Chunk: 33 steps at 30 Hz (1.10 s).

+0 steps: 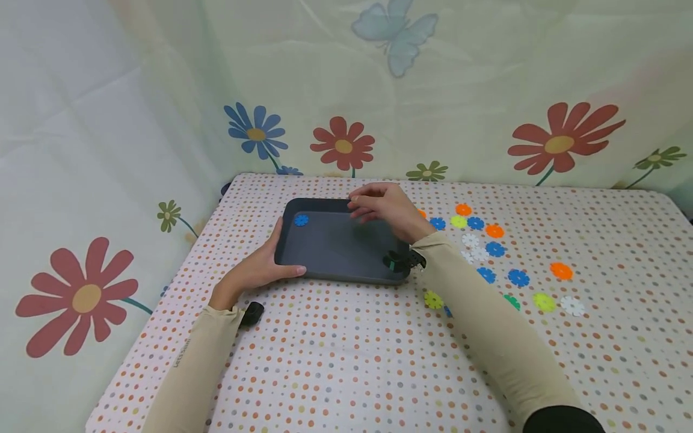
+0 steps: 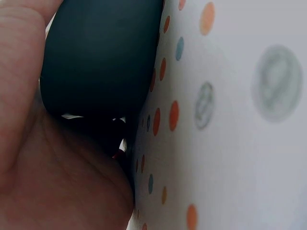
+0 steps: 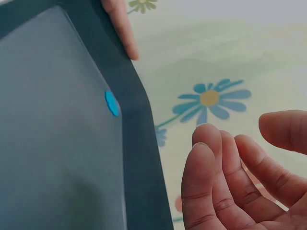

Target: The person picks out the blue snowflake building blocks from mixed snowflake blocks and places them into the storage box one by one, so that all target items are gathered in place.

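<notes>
1. Your left hand (image 1: 261, 263) holds the tray (image 1: 335, 255) at its near-left corner; your empty right hand (image 1: 387, 208), loosely bent, is over its far right.
2. Its long axis runs left-right.
3. Loose discs (image 1: 495, 249) lie right of the tray, nearer your right hand; a blue disc (image 1: 301, 220) lies inside, far left.

Soft, even light is filling the head view, and a faint dark patch, shadow or reflection, is showing in the tray (image 1: 325, 249) near the right hand (image 1: 387, 207). In the left wrist view, the left hand (image 2: 62, 175) is lying in shade while a large cloth dot (image 2: 278, 82) is blurring. In the right wrist view, the curtain (image 3: 259, 52) is looking washed out at upper right.
</notes>
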{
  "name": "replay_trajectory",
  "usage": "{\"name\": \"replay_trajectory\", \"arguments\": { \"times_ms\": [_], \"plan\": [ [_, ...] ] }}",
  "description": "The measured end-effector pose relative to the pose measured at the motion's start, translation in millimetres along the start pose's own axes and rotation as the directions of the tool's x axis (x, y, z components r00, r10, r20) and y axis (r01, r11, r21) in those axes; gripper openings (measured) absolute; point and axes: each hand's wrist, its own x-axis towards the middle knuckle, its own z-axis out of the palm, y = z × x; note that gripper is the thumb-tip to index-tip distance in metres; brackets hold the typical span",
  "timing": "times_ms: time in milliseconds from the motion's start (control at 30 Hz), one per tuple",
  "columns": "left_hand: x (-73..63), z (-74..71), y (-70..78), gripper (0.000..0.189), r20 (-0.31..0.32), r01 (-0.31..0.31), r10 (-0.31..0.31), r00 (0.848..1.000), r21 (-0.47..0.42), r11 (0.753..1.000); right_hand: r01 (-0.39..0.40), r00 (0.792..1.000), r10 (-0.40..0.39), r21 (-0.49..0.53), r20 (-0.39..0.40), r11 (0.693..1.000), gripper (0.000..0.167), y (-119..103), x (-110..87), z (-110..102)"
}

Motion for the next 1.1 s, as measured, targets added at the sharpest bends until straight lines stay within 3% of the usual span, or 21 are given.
{"name": "replay_trajectory", "arguments": {
  "times_ms": [333, 600, 1100],
  "plan": [
    [1.4, 1.8, -1.2, 0.139, 0.012, -0.008, 0.008, 1.000, 0.000, 1.000, -0.005, 0.998, 0.003, -0.031, -0.066, 1.000, 0.033, 5.0, -20.4, -36.3],
    [-2.1, 2.7, -0.8, 0.137, 0.015, -0.009, 0.009, 1.000, -0.008, 1.000, -0.046, 0.992, 0.039, -0.058, -0.123, 0.997, 0.042, 8.0, -39.3, -60.9],
    [-3.8, 0.4, 3.1, 0.137, 0.016, 0.028, -0.028, 0.999, -0.021, 0.999, -0.079, 0.979, 0.049, -0.148, -0.200, 0.986, 0.049, 20.0, -73.0, -110.0]
  ]
}}
